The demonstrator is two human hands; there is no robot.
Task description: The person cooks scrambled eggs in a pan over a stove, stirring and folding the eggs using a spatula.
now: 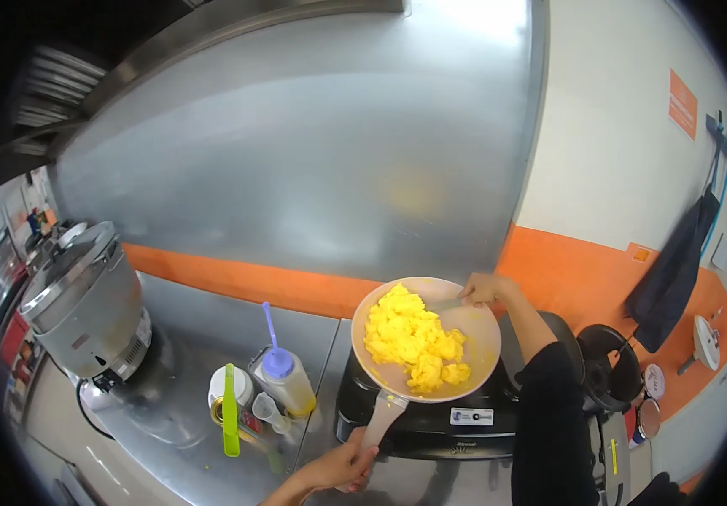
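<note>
My left hand (pixel 342 465) is wrapped round the pale handle of a frying pan (pixel 483 358). The pan is tilted toward me above the black gas stove (pixel 431 430). Bright yellow scrambled eggs (pixel 410 337) lie in soft lumps over its left and lower parts. At the pan's upper right rim, my right hand (pixel 486 289) grips a greyish spatula (pixel 444 304), whose blade reaches into the pan beside the eggs. The spatula's exact shape is hard to make out against the pan.
Left of the stove, the steel counter (pixel 186 316) holds a squeeze bottle (pixel 286 379) with a purple cap, a white-lidded container (pixel 237 384) with a green utensil (pixel 229 413) across it, and a large rice cooker (pixel 85 304). A dark pot (pixel 612 371) stands at right.
</note>
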